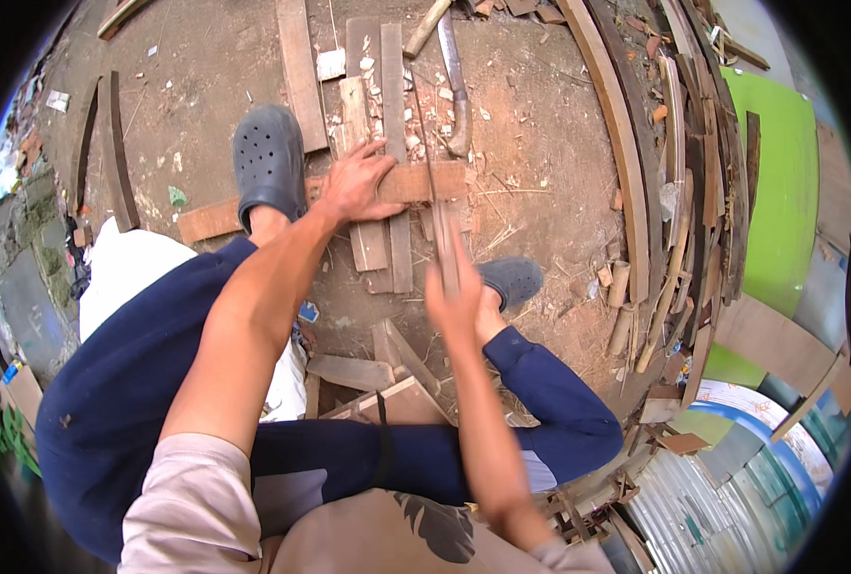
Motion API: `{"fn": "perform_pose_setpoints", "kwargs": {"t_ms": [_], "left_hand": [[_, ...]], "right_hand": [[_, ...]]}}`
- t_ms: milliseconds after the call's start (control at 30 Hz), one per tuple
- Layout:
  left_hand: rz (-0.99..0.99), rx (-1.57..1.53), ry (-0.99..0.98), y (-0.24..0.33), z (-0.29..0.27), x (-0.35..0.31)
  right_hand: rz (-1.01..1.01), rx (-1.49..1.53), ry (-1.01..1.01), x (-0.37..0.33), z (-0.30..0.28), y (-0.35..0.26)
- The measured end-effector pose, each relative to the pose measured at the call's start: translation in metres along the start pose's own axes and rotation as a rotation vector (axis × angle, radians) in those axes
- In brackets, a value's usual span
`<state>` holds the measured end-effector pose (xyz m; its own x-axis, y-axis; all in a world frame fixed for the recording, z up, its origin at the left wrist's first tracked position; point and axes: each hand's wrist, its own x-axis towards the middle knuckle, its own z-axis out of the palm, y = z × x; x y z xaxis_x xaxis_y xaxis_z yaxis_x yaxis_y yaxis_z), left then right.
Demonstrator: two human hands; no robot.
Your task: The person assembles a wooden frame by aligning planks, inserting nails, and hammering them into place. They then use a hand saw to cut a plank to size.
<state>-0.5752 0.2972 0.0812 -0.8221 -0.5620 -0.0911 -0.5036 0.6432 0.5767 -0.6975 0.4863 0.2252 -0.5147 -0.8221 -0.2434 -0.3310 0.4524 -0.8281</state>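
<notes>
A reddish-brown wooden board (428,180) lies crosswise over several lengths of wood on the ground. My left hand (357,184) presses down on it, fingers over the far edge and thumb along the near edge. To the right, my right hand (452,295), smeared by motion, is closed around the handle end of a handsaw. The long thin handsaw (429,153) points away from me and crosses the board near its right end. My left foot in a grey clog (271,158) rests over the left part of the board.
A machete-like knife (454,81) lies beyond the board among wood chips. Long planks (617,124) and scrap timber line the right side, beside a green panel (774,182). Offcuts (354,371) lie between my legs. My right clog (512,280) stands near the saw.
</notes>
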Motion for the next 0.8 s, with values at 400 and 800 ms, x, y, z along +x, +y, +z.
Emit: {"fn": "perform_pose_setpoints", "kwargs": {"t_ms": [400,800], "left_hand": [[-0.037,0.002,0.076,-0.003,0.002,-0.007],[-0.080,-0.006,0.058,0.000,0.003,-0.007]], "right_hand": [[0.000,-0.123,-0.055,-0.094,-0.046,-0.028],[0.152,-0.031,-0.070,-0.112,-0.064,-0.063]]}}
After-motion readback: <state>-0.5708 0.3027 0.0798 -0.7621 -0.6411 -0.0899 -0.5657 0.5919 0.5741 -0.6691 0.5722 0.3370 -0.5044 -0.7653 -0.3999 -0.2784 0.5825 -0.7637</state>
